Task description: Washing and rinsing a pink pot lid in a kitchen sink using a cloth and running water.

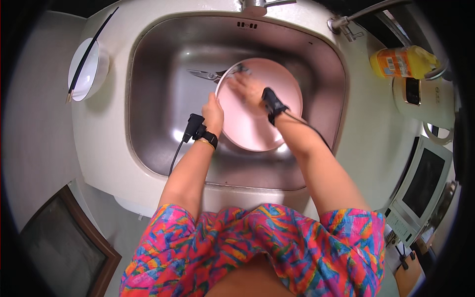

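Note:
A round pink pan or basin (263,137) is held tilted inside the stainless-steel sink (159,111). My left hand (213,113) grips its left rim, thumb pointing up along the edge. Over the pink inner surface, my right hand (245,88) is blurred by motion, its fingers towards the upper left. A small dark, mottled thing (243,68) lies at those fingertips; blur hides what it is and whether I grip it. Kitchen scissors (203,74) lie on the sink floor, blades to the left, handles mostly hidden by the pink rim.
On the left counter stands a white bowl (84,70) with dark chopsticks (91,46) across it. A faucet (254,6) is at the back, a metal tap (343,26) at the back right. A yellow bottle (402,62), a pale appliance (426,98) and a microwave (423,182) line the right.

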Tool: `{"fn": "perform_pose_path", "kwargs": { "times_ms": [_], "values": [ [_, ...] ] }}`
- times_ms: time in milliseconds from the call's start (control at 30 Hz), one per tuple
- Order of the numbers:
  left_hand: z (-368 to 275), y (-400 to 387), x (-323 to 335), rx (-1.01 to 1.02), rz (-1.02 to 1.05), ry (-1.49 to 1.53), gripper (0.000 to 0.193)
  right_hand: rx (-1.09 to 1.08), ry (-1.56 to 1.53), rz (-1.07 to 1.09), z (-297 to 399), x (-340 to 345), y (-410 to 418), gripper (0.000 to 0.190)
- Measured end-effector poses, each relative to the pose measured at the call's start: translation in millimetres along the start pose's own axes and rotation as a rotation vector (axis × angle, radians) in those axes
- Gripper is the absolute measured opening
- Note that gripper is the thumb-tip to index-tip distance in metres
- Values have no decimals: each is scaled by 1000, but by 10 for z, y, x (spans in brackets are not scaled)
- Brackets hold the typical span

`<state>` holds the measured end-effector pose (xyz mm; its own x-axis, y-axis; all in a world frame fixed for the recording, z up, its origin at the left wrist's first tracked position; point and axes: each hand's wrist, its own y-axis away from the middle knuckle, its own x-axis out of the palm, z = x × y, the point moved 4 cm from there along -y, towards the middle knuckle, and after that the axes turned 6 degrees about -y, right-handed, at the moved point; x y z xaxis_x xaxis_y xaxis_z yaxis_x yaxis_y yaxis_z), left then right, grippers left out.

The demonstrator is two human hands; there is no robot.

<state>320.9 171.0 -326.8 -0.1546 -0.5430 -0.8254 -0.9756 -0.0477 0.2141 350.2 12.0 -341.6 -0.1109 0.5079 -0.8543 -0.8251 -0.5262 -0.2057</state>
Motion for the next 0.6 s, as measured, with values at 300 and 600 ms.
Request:
{"fn": "perform_pose_path", "kwargs": {
  "times_ms": [300, 600],
  "values": [
    [-85, 32, 18, -179, -195, 244, 16, 275, 705, 337, -406, -523, 992, 20],
    [107, 67, 202, -270, -106, 243, 18, 328, 407, 1133, 672, -399, 1446, 22]
  ]
}}
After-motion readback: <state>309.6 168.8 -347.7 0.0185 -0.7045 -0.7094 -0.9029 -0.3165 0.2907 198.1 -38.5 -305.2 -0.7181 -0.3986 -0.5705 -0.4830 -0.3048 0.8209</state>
